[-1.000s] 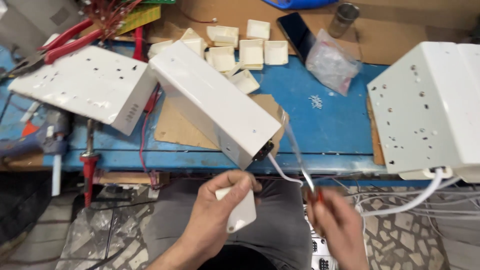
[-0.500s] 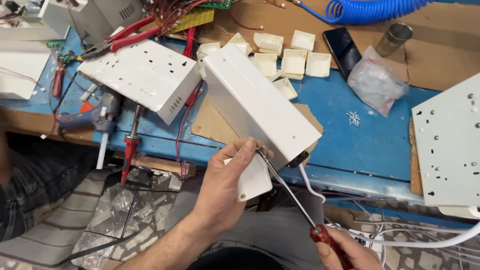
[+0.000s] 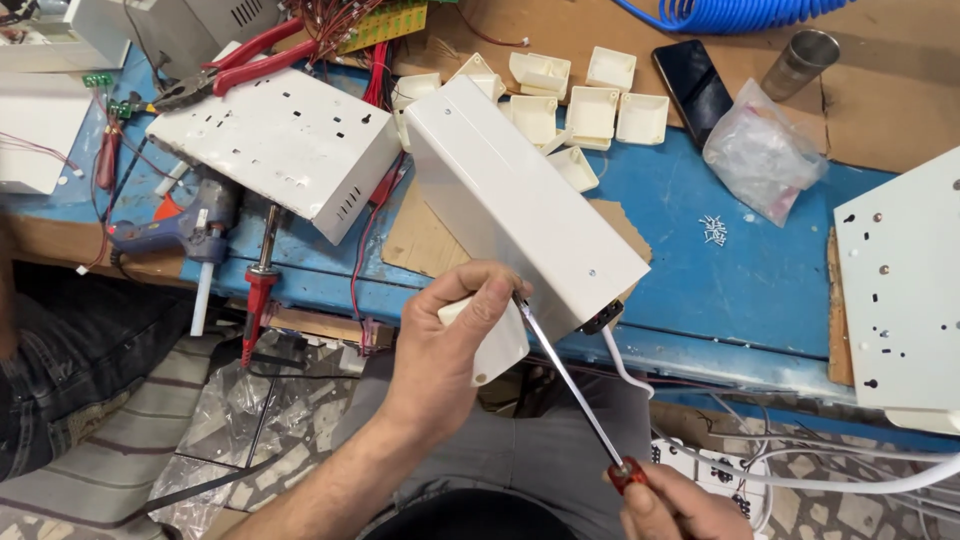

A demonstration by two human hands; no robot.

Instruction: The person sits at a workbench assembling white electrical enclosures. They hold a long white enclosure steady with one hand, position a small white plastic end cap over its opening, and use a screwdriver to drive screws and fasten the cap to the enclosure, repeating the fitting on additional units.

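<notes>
**Driving a screw at the box's near end**

Blue bench top, cluttered: a long white metal box (image 3: pixel 520 205) lies slantwise with its near end overhanging the front edge, a black cable entry and a white cord (image 3: pixel 625 365) hanging from that end. The left hand (image 3: pixel 450 350) is closed round a small white plastic cover (image 3: pixel 500 345), pressing it against the box's underside at the near end. The right hand (image 3: pixel 665 505), at the bottom edge of the view, grips the red handle of a screwdriver (image 3: pixel 565 385), whose long shank runs up to meet the cover beside the left fingers.

Done well, I judge, the shank stays in line with the screw, the left hand keeps the cover flush, and the fingers stay clear of the tip in case it slips.

Further back sit empty white covers (image 3: pixel 590 105), a second box (image 3: pixel 275 150), red pliers (image 3: pixel 235 70), a glue gun (image 3: pixel 195 225), a phone (image 3: pixel 690 85) and a plastic bag (image 3: pixel 765 155).
</notes>
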